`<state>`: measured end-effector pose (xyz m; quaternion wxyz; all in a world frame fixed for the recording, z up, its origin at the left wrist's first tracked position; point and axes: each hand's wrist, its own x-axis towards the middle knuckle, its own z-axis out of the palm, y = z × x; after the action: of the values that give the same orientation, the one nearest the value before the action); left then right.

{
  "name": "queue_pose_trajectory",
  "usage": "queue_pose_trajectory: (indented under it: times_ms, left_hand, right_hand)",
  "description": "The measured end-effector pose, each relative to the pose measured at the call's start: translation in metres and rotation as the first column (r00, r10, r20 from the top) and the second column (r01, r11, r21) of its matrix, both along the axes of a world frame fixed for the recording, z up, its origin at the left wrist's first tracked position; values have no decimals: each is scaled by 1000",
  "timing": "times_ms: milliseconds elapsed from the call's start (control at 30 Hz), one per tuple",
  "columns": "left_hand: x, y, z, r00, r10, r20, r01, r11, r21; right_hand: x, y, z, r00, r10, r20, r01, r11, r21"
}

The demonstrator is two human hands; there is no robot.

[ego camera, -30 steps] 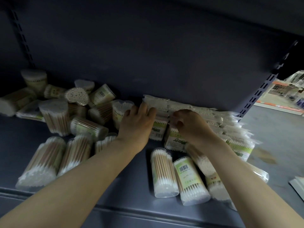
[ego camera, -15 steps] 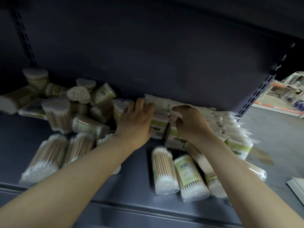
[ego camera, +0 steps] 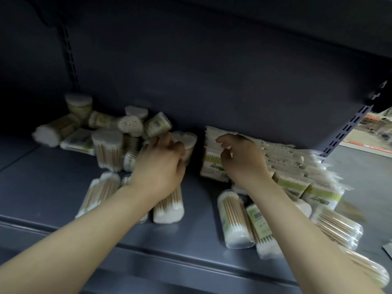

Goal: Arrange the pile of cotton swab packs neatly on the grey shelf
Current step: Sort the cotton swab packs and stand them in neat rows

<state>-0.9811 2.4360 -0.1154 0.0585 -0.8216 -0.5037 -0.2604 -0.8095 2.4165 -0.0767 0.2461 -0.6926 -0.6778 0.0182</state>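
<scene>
Head view: left hand (ego camera: 161, 164) has its grip curled round an upright tub of cotton swabs (ego camera: 186, 143) at the edge of the loose pile (ego camera: 110, 143) on the grey shelf (ego camera: 53, 187). Right hand (ego camera: 244, 162) hangs over the row of flat packs (ego camera: 214, 164) against the back panel, fingers loosely curled, holding nothing. More tubs (ego camera: 235, 221) lie near the shelf's front edge.

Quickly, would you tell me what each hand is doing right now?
Left hand: grips a tub of cotton swabs.
Right hand: fingers curled, holding nothing visible.

Dim, shadowy, motion-blurred, wide-angle edge distortion.
</scene>
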Motion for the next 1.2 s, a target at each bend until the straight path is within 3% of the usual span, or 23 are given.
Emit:
queue_pose_trajectory:
  times_ms: [200, 400, 767, 900, 1067, 1200]
  left_hand:
    - [-38, -2, 2, 999, 21, 44, -19, 998, -52]
    - [-78, 2, -1, 996, 61, 62, -61, 998, 5]
    - [-146, 18, -21, 966, 134, 220, -140, 990, 11]
    - [-159, 25, -27, 957, 160, 244, -158, 987, -27]
    - [-173, 40, -33, 943, 242, 227, -211, 966, -152]
    - [-181, 51, -39, 957, 209, 198, -158, 956, -248]
  right_hand:
    - [-35, 9, 0, 999, 44, 10, -44, 999, 30]
    - [-77, 18, -3, 995, 92, -47, -91, 996, 19]
    - [-136, 43, -9, 986, 137, -90, -132, 990, 57]
    - [-149, 51, -11, 987, 153, -58, -149, 986, 72]
    - [-166, 59, -17, 962, 241, -132, -227, 967, 114]
    - [-173, 66, -24, 946, 290, -146, -275, 955, 113]
